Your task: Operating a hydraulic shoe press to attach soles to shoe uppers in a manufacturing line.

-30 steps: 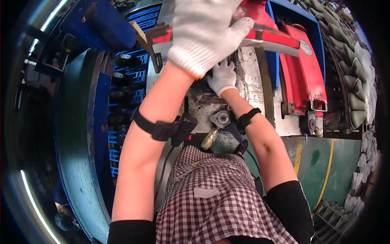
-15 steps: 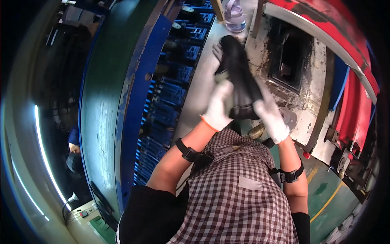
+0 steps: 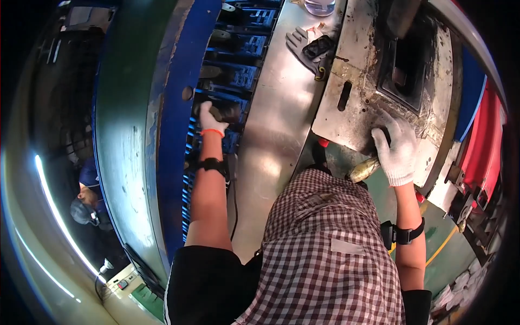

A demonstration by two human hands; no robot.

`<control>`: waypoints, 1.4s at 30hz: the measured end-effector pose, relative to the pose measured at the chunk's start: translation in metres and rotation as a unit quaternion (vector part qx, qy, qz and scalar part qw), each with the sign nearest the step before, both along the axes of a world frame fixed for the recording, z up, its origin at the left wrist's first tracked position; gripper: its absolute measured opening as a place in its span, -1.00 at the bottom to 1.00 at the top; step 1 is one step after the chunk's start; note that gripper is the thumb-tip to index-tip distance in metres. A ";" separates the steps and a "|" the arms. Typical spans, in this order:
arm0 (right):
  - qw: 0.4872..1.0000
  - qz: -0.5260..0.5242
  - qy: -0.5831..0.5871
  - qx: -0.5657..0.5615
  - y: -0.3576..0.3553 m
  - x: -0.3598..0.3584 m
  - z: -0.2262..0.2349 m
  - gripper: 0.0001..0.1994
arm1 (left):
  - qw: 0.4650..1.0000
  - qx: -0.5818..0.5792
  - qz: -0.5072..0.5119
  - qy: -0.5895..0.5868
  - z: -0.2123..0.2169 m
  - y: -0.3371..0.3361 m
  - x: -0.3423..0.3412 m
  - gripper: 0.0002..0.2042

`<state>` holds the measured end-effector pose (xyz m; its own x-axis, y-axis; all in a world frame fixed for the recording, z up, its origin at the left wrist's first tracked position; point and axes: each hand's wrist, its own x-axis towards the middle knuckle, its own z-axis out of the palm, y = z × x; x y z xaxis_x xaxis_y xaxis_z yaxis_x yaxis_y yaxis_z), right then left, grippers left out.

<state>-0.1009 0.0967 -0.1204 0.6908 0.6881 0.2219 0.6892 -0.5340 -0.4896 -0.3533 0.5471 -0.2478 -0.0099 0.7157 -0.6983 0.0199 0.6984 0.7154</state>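
My left hand [image 3: 212, 119], in a white glove with an orange cuff, reaches into the blue-lit rack at the left. Its fingers are closed round a dark, blurred shoe [image 3: 230, 111], partly hidden by the hand and the rack. My right hand [image 3: 398, 149], also in a white glove, is over the near part of the worn metal machine table [image 3: 336, 116]. Its thumb and fingers are apart, and I see nothing between them. Close beside it, a worn, wooden-looking handle [image 3: 364, 169] sticks out at the table's near edge.
Between rack and machine runs a steel ledge [image 3: 271, 119]. On it lie a grey glove [image 3: 298, 46], a small black object [image 3: 318, 47] and a clear bottle [image 3: 319, 6]. The machine table has a dark rectangular recess [image 3: 403, 81]. Another person [image 3: 84, 208] is at far left.
Both hands were on a black shoe above the ledge. My left hand has moved left into the rack with a dark shoe; my right hand has let go and moved right over the machine table.
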 end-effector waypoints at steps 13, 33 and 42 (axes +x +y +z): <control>0.999 -0.025 0.018 -0.010 -0.004 -0.003 -0.005 -0.63 | 0.894 0.170 -0.013 0.414 -0.062 0.030 -0.043 -0.05; 0.997 -0.005 0.064 -0.052 -0.014 0.001 -0.022 -0.79 | 0.987 0.003 0.159 0.034 -0.096 0.035 -0.305 -0.64; 0.995 -0.009 0.049 -0.086 -0.011 -0.003 -0.008 -0.80 | 0.981 0.025 0.002 -0.194 -0.014 -0.162 -0.215 -0.46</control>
